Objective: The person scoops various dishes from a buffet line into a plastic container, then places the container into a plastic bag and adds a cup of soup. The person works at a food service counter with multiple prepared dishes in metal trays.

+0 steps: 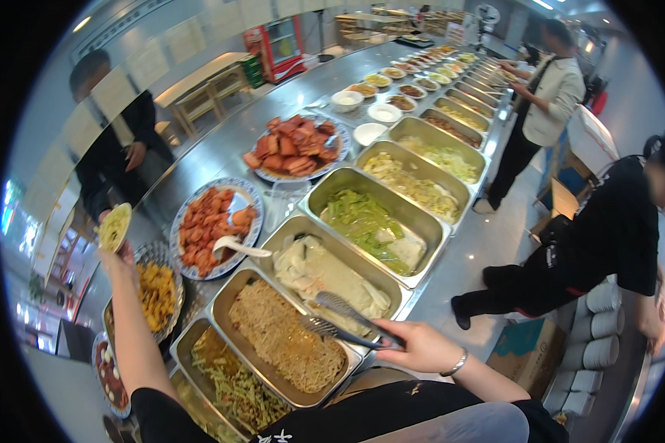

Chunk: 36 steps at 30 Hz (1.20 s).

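My left hand (123, 260) reaches across the counter at the left, holding a small bowl of pale green shredded food (114, 227); a person's hand in a dark sleeve is close behind that bowl. In my right hand (421, 346) is a pair of metal serving tongs (354, 326), jaws apart, above the near ends of the noodle tray (288, 335) and the tray of white slices in pale sauce (330, 277). A blue-and-white plate of reddish meat chunks (213, 230) bears a white spoon (238, 247). Beneath my left forearm lies a glass dish of yellow chunks (158, 299).
Metal trays of cooked vegetables (374, 221) and small filled bowls (402, 102) run along the steel counter (199, 160). A plate of braised pork (296, 147) stands mid-counter. One person stands across it; others are at the right, near stacked white bowls (598, 326) and a cardboard box (526, 354).
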Available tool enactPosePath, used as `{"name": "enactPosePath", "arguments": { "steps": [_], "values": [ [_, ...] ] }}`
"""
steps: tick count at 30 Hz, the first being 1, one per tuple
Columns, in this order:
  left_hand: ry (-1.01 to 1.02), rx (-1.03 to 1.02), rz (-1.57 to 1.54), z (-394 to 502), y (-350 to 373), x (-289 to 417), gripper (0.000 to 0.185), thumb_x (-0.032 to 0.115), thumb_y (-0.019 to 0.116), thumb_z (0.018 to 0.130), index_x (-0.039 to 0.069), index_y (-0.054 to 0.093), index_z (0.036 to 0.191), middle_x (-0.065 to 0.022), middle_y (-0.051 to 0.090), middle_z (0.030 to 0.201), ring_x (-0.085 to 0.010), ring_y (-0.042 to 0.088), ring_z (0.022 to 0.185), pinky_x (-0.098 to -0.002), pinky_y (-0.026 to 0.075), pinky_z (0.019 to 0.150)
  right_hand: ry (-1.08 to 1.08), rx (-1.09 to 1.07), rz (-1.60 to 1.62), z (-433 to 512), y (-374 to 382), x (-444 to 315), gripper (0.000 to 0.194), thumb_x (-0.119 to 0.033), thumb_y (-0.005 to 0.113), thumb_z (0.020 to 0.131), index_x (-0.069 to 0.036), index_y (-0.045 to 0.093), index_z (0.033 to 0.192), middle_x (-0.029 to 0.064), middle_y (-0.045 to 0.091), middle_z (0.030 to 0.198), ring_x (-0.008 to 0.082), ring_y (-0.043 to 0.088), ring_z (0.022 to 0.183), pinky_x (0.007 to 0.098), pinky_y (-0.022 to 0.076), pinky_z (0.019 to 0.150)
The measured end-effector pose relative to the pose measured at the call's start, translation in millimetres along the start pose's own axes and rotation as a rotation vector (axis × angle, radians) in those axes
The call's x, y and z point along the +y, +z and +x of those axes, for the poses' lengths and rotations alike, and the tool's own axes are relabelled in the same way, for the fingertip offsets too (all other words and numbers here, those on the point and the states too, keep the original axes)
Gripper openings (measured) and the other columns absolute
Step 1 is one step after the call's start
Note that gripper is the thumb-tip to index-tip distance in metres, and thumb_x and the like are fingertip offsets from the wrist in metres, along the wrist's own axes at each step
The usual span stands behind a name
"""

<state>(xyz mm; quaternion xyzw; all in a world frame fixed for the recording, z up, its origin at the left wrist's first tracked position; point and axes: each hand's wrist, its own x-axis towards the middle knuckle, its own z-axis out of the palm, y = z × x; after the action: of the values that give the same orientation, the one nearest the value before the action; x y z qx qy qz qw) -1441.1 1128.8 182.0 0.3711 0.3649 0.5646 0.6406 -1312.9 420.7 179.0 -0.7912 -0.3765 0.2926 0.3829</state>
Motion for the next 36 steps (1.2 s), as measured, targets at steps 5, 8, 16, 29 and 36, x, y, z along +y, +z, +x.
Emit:
{"name": "enactPosePath", "arguments": {
  "steps": [5,8,16,29,36],
  "values": [
    [-0.054,-0.138,0.057,11.1,30.8,-18.7,0.062,0.058,0.035,0.104,0.008,0.052,0.138,-0.0123,0.066,0.121,-0.026,0.069,0.095,-0.0325,0.06,0.077,0.06,-0.03,-0.154,10.6,23.3,-15.1,0.061,-0.035,0.069,0.091,0.0,0.052,0.138,0.0182,0.071,0.099,0.0353,0.07,0.088,0.0428,0.055,0.077],
    [-0.124,-0.182,0.073,6.2,42.3,-21.0,0.067,0.06,0.038,0.103,0.009,0.042,0.146,-0.0144,0.062,0.128,-0.0286,0.068,0.104,-0.0338,0.06,0.079,0.039,-0.004,-0.221,17.5,36.9,-19.1,0.062,-0.036,0.068,0.091,0.002,0.05,0.137,0.0217,0.069,0.096,0.0394,0.068,0.088,0.0456,0.0555,0.078],
    [-0.297,-0.35,0.149,-68.0,60.7,-9.0,0.088,0.062,0.04,0.102,0.007,0.002,0.16,-0.0182,0.056,0.14,-0.0319,0.064,0.119,-0.0341,0.055,0.086,0.05,0.014,-0.468,30.7,51.7,-31.8,0.055,-0.033,0.072,0.088,0.006,0.055,0.121,0.0219,0.068,0.088,0.0363,0.07,0.082,0.0443,0.0567,0.065],
    [-0.147,-0.616,0.252,-307.9,-7.7,89.8,0.073,0.06,0.039,0.104,0.009,0.032,0.156,-0.0088,0.061,0.11,-0.024,0.065,0.101,-0.0316,0.054,0.077,0.049,0.116,-0.725,54.1,92.1,-22.0,0.042,-0.037,0.073,0.083,-0.001,0.065,0.102,0.014,0.069,0.092,0.0299,0.07,0.082,0.0397,0.0562,0.069],
    [-0.216,-0.704,0.292,-374.2,-31.9,91.9,0.07,0.06,0.035,0.104,0.013,0.033,0.156,-0.0055,0.063,0.099,-0.023,0.069,0.089,-0.0307,0.058,0.069,0.054,0.173,-0.737,40.9,99.8,-27.5,0.044,-0.038,0.074,0.082,-0.001,0.066,0.103,0.013,0.069,0.095,0.0296,0.07,0.087,0.0401,0.0559,0.072]
  ]
}}
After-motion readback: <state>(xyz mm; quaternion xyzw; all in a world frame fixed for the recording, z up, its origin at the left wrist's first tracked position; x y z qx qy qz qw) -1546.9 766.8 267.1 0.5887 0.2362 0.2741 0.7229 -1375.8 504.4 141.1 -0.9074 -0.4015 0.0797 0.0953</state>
